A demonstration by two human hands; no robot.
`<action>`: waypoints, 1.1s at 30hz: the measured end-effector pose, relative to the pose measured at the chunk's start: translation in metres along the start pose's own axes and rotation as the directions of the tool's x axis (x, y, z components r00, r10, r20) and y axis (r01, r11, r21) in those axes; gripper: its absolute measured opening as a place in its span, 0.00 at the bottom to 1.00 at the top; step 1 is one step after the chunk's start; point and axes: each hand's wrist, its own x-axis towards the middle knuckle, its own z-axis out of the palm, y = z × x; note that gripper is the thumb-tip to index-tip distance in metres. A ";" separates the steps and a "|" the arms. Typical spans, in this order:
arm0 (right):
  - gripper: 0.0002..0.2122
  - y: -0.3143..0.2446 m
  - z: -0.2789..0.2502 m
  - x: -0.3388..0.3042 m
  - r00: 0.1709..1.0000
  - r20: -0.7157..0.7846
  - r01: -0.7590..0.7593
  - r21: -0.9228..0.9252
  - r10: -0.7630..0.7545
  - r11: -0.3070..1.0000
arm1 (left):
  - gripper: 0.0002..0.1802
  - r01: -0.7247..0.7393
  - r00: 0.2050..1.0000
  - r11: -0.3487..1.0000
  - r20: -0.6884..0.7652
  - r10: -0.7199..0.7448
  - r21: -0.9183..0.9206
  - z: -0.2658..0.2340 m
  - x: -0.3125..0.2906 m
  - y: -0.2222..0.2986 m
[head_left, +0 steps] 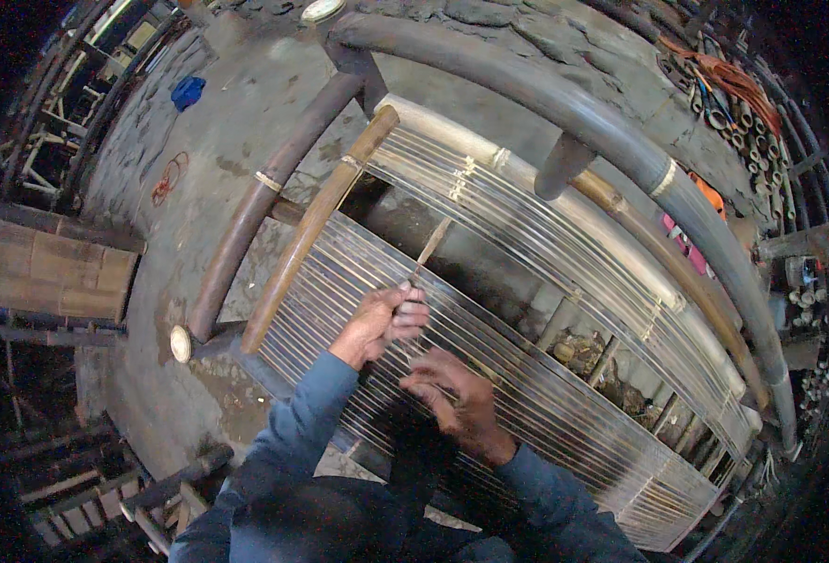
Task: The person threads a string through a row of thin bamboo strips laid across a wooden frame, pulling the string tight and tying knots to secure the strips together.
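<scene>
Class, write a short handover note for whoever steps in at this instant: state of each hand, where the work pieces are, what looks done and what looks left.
Left hand: shut on a thin bamboo strip that angles up and away over the slat panel.
Right hand: fingers curled down on the panel's slats just beside the left hand; whether it pinches anything cannot be told.
Work: the panel of thin parallel slats lies across a frame of thick bamboo poles.
Done: slats already lie in close rows across most of the frame.
Left: the strip in the left hand is not yet lying flat among the slats.
</scene>
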 end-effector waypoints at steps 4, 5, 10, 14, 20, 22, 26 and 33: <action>0.07 -0.021 0.007 -0.013 0.998 0.067 0.018 0.040 -0.021 0.999 | 0.15 0.035 0.998 0.924 0.062 -0.012 -0.382 0.025 0.001 -0.004; 0.08 -0.013 0.012 -0.015 0.999 0.042 0.016 0.007 -0.016 1.000 | 0.14 -0.028 0.994 0.921 0.085 0.066 -0.389 0.006 0.011 -0.015; 0.12 0.002 0.010 -0.038 0.970 0.223 0.139 -0.167 -0.100 0.976 | 0.12 -0.216 0.974 0.968 -0.093 0.205 -0.130 0.021 -0.013 -0.033; 0.13 0.004 0.022 -0.045 0.927 0.331 0.210 -0.065 -0.177 0.976 | 0.09 -0.259 0.966 0.965 -0.030 0.258 -0.040 -0.011 -0.018 -0.031; 0.10 0.033 -0.006 -0.019 0.993 -0.054 -0.113 -0.070 0.109 0.991 | 0.08 -0.325 0.884 0.887 -0.229 0.408 0.327 -0.068 -0.110 -0.040; 0.13 0.104 0.002 -0.015 0.923 0.052 -0.384 0.199 0.381 0.902 | 0.08 -0.326 0.885 0.900 -0.241 0.399 0.291 -0.076 -0.132 -0.067; 0.15 0.094 0.034 0.022 0.710 0.352 -0.648 0.667 0.610 0.369 | 0.07 -0.243 0.918 0.967 -0.302 0.256 0.080 -0.074 -0.176 -0.113; 0.09 0.073 0.040 0.041 0.851 -0.019 -0.412 0.596 0.525 0.689 | 0.05 -0.024 0.933 0.989 -0.358 -0.031 -0.148 -0.106 -0.190 -0.164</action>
